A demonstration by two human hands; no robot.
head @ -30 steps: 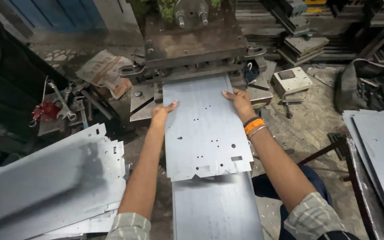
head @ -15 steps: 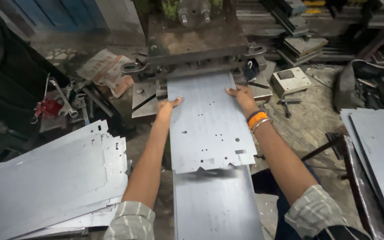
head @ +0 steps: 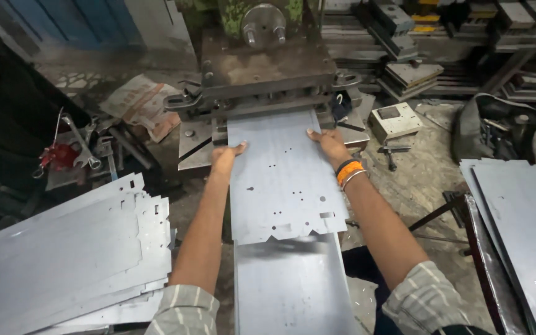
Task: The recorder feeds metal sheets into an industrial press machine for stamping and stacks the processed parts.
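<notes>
A punched grey metal sheet [head: 283, 183] lies flat with its far end under the press machine [head: 265, 68]. My left hand [head: 226, 155] grips the sheet's left edge close to the press. On the right edge, my right hand [head: 327, 144] holds the same sheet, with an orange band on its wrist. Under the sheet's near end lies another plain metal sheet [head: 290, 288] that runs toward me.
A stack of cut sheets [head: 63, 248] lies at the left. More sheets [head: 519, 223] rest on a stand at the right. Wrenches and a red tool [head: 63, 155] sit at the left, a small white box [head: 395, 121] right of the press.
Both hands have pushed the punched sheet further in under the press; its notched near edge has moved away from me.
</notes>
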